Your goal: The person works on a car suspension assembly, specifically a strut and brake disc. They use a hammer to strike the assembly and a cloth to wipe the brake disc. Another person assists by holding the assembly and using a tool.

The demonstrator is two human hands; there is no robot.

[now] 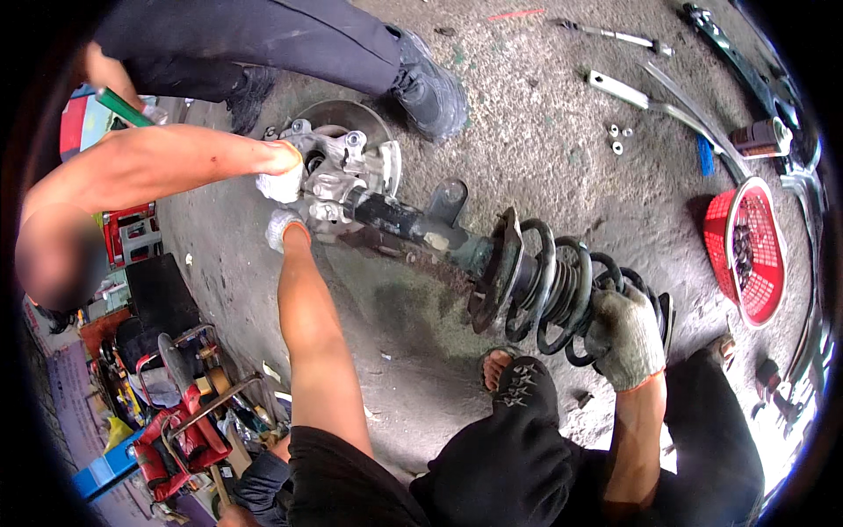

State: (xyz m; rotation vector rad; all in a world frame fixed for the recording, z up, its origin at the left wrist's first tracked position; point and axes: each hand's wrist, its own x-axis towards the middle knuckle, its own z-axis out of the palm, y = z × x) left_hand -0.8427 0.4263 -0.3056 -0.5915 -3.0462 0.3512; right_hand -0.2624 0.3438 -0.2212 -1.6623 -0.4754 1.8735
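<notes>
A long strut (413, 224) with a black coil spring (549, 290) lies slantwise across the middle. My right hand (625, 338), in a grey-white work glove, is wrapped around the spring's upper end. At the strut's other end is a metal steering knuckle (329, 189) with a brake disc (351, 119) behind it. My left hand (283, 230), also gloved, is closed beside the knuckle's lower edge; what its fingers hold is hidden. Just above it, a co-worker's gloved hand (281, 178) rests on the knuckle. Their other hand is near a green stick-like tool (121, 106).
At the right stand a red plastic basket (720, 237) holding small dark parts and a spray can (762, 139). Several nuts (617, 147) and long metal arms (654, 107) lie on the concrete floor. A red tool stand (180, 430) and clutter fill the lower left. The co-worker's shoe (430, 92) is beside the disc.
</notes>
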